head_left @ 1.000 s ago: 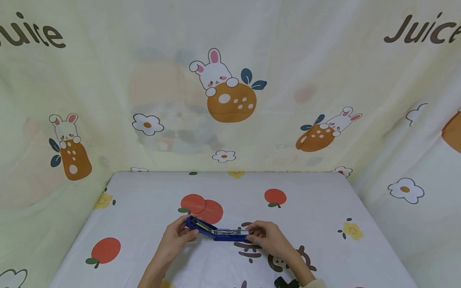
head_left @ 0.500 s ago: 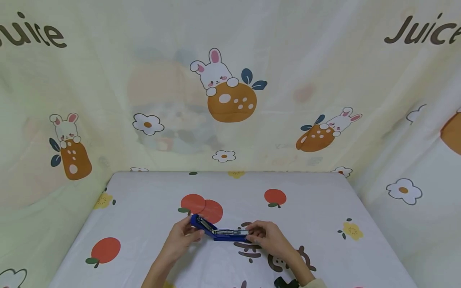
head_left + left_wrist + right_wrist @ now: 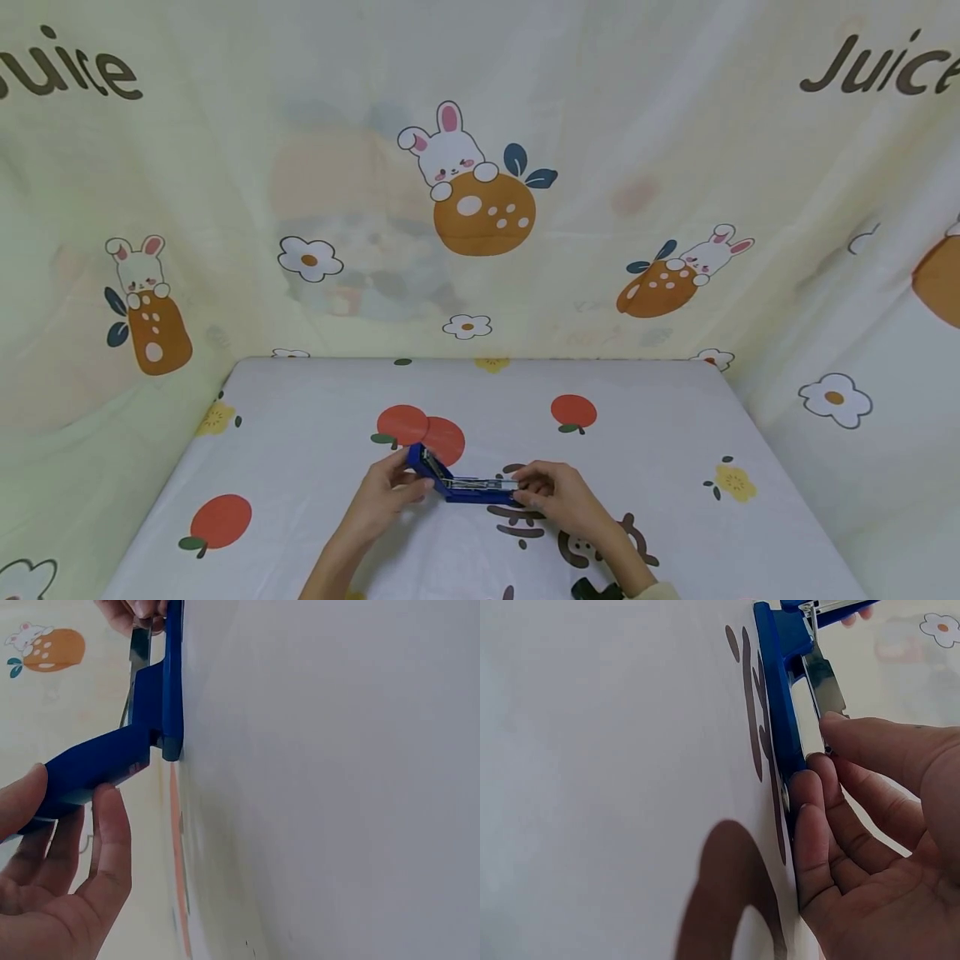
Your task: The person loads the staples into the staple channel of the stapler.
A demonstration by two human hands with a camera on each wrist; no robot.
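Observation:
A blue stapler [image 3: 480, 497] is spread apart on the table, its base lying flat and its top arm [image 3: 94, 765] raised to the left. My left hand [image 3: 382, 500] holds the end of that top arm between thumb and fingers. At the other end, my right hand [image 3: 558, 500] pinches the front of the stapler. In the right wrist view, its thumb lies on the metal staple channel [image 3: 826, 686] while its fingers touch the blue base [image 3: 780, 690]. The tip of the base is hidden behind those fingers.
The table [image 3: 645, 450] wears a white cloth printed with fruit and flowers. A black object [image 3: 595, 589], cut off by the frame's lower edge, sits beside the right forearm. Printed curtains [image 3: 600, 100] surround the table at the back and sides.
My left hand has moved right and slightly up, tilting the stapler's top arm more steeply. The base and my right hand have stayed put.

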